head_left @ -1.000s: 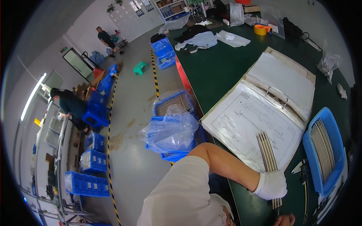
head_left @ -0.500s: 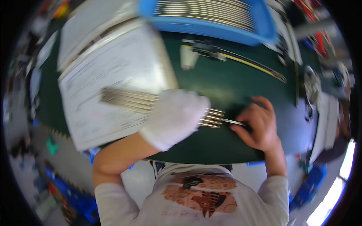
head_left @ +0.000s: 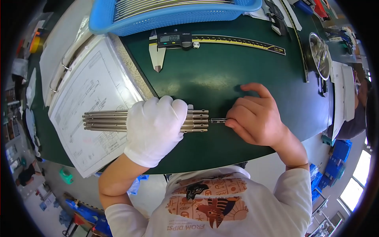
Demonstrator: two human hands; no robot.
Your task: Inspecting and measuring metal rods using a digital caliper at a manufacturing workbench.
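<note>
My left hand (head_left: 156, 128), in a white glove, is closed around a bundle of slim metal rods (head_left: 104, 121). The rods lie side by side, pointing left and right. Small cross holes show near their right ends, which stick out past the glove. My bare right hand (head_left: 256, 118) pinches a short, thin metal pin-like piece (head_left: 218, 120) between thumb and forefinger, with another finger raised. The tip of this piece points at the rod ends, very close to them; whether it touches one I cannot tell.
A ring binder with technical drawings (head_left: 89, 102) lies under the bundle's left end. Beyond are a digital caliper (head_left: 177, 40) and a blue basket (head_left: 169, 27) of long metal rods. A metal bowl (head_left: 319, 55) with small parts stands on the right of the green table (head_left: 221, 152).
The rod bundle has gone from slanted to nearly level. My right hand still pinches the thin piece, its tip near the rod ends. The view has shifted and is sharper.
</note>
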